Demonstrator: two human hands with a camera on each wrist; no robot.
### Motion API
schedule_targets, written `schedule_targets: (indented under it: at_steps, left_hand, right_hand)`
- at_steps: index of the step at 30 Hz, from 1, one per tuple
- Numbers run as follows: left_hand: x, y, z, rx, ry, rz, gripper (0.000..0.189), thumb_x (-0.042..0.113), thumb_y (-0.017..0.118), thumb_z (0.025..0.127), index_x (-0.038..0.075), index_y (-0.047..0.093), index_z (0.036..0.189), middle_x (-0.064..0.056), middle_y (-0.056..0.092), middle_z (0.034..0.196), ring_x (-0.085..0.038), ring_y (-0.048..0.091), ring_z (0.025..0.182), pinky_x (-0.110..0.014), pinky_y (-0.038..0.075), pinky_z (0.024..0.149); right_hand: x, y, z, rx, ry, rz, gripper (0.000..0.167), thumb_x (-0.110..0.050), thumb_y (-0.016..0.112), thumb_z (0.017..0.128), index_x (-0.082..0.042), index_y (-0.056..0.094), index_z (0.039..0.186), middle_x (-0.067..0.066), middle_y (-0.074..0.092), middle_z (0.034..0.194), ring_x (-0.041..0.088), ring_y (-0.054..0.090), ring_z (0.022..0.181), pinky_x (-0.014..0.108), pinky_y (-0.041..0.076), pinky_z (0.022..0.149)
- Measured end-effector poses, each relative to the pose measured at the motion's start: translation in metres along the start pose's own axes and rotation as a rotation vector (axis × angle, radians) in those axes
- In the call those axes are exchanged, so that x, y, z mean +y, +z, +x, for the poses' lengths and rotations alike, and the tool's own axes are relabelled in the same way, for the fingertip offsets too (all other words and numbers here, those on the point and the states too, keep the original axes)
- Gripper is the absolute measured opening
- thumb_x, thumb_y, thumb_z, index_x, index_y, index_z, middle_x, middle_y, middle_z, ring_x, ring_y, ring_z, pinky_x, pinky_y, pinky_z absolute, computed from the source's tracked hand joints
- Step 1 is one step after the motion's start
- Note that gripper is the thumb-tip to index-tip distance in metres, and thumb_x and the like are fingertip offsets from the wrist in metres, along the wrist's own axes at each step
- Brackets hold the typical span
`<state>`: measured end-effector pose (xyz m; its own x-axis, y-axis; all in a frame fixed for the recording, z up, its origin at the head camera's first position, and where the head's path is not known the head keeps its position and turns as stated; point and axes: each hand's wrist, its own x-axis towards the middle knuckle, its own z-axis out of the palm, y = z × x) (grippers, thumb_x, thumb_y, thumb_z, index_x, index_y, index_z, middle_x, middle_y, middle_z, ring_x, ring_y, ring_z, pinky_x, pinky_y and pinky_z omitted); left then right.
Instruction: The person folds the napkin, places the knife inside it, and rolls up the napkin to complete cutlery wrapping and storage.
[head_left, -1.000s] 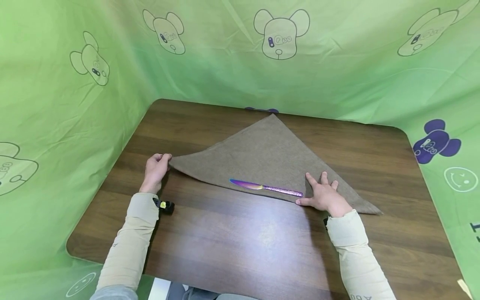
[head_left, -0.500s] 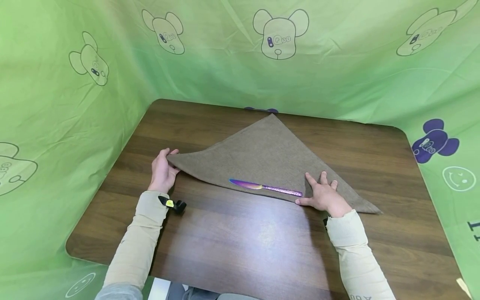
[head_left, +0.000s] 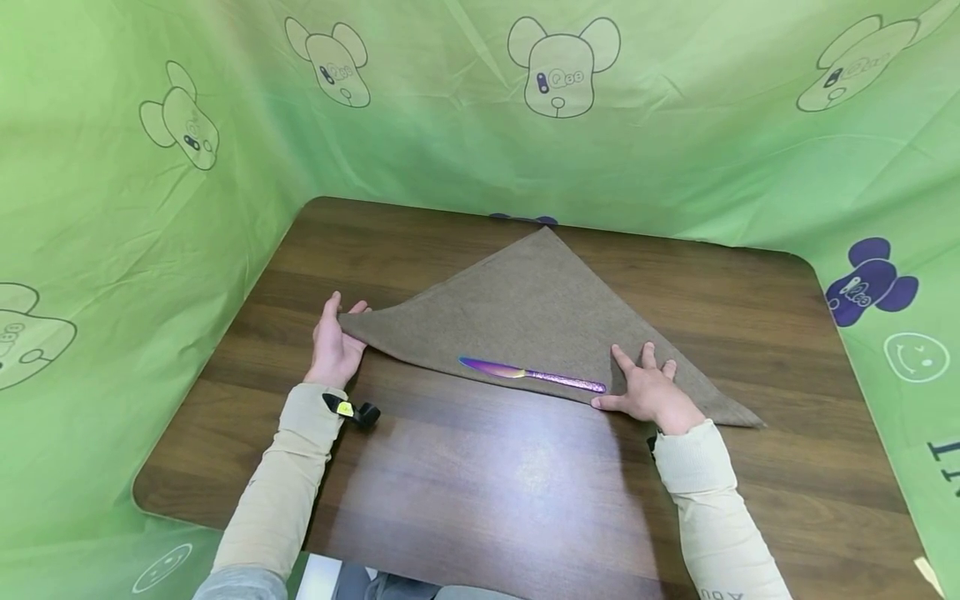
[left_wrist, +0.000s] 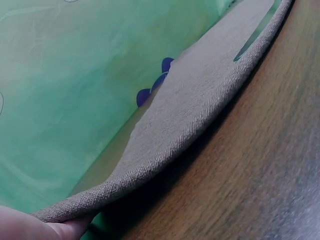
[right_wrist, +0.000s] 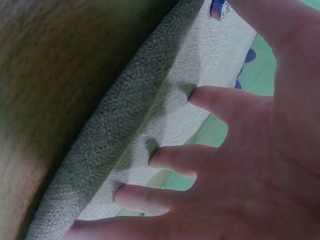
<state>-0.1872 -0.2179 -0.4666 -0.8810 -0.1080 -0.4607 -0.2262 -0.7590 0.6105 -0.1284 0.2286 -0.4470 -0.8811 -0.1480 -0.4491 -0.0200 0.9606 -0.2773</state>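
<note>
A grey-brown cloth (head_left: 525, 292) lies as a triangle on the wooden table, its point towards the back. My left hand (head_left: 337, 346) holds the cloth's left corner, raised off the table; in the left wrist view the cloth (left_wrist: 185, 110) sags from that corner down to the tabletop. How the thumb meets the cloth is partly hidden. My right hand (head_left: 648, 392) rests with spread fingers on the cloth's right part, the fingertips (right_wrist: 162, 156) touching it. Between the hands, a rainbow-purple table knife (head_left: 532, 376) lies along the cloth's front edge, its blade towards the left.
The brown wooden table (head_left: 450, 483) has rounded corners. A green fabric backdrop (head_left: 450, 150) with printed bear heads hangs round its back and sides. A small black wrist camera (head_left: 363, 415) sits on the left sleeve.
My left hand has shifted right and turned its palm more upward at the cloth's corner, its fingers more extended than before. The right hand and the knife have stayed in place.
</note>
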Motion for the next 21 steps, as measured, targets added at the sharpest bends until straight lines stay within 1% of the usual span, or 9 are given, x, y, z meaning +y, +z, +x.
schedule_targets:
  at_steps: [6, 7, 11, 17, 21]
  left_hand:
    - [-0.0030, -0.0005, -0.0014, -0.008, 0.018, 0.035, 0.055, 0.026, 0.036, 0.105, 0.020, 0.009, 0.152, -0.012, 0.018, 0.160, -0.020, 0.021, 0.147, -0.032, 0.025, 0.118]
    - [-0.0033, -0.0002, -0.0018, -0.004, 0.025, 0.033, 0.053, 0.026, 0.035, 0.105, 0.019, 0.011, 0.152, -0.012, 0.020, 0.160, -0.021, 0.022, 0.147, -0.032, 0.025, 0.118]
    - [-0.0044, 0.0027, -0.0037, 0.025, 0.067, 0.009, 0.038, 0.025, 0.032, 0.106, 0.014, 0.027, 0.142, -0.014, 0.025, 0.158, -0.024, 0.026, 0.144, -0.032, 0.026, 0.117]
    - [-0.0064, 0.0050, -0.0032, 0.041, 0.129, 0.002, 0.036, 0.027, 0.029, 0.106, 0.012, 0.037, 0.138, -0.014, 0.029, 0.156, -0.025, 0.028, 0.143, -0.028, 0.028, 0.115]
    - [-0.0090, 0.0063, -0.0008, 0.040, 0.180, 0.018, 0.031, 0.026, 0.026, 0.107, 0.011, 0.045, 0.126, -0.016, 0.032, 0.154, -0.025, 0.029, 0.142, -0.024, 0.030, 0.111]
  right_hand:
    - [0.0008, -0.0001, -0.0005, 0.005, -0.005, -0.005, 0.104, -0.052, 0.073, 0.079, 0.001, 0.019, 0.150, 0.054, 0.001, 0.142, 0.081, 0.008, 0.119, 0.078, 0.022, 0.098]
    - [0.0010, 0.0001, -0.0003, 0.004, -0.005, -0.002, 0.104, -0.052, 0.072, 0.079, 0.002, 0.019, 0.150, 0.054, 0.001, 0.142, 0.081, 0.007, 0.119, 0.078, 0.022, 0.098]
    - [0.0013, 0.0005, -0.0006, -0.001, -0.005, 0.002, 0.103, -0.052, 0.072, 0.080, 0.002, 0.019, 0.150, 0.053, 0.000, 0.142, 0.081, 0.006, 0.119, 0.079, 0.024, 0.097]
    - [0.0012, 0.0013, -0.0012, 0.002, -0.006, 0.008, 0.103, -0.052, 0.071, 0.080, 0.001, 0.019, 0.151, 0.053, -0.001, 0.143, 0.081, 0.006, 0.119, 0.079, 0.025, 0.095]
    - [0.0015, 0.0020, -0.0001, 0.007, -0.009, 0.013, 0.103, -0.051, 0.071, 0.081, 0.001, 0.018, 0.151, 0.053, -0.001, 0.143, 0.081, 0.005, 0.119, 0.079, 0.023, 0.097]
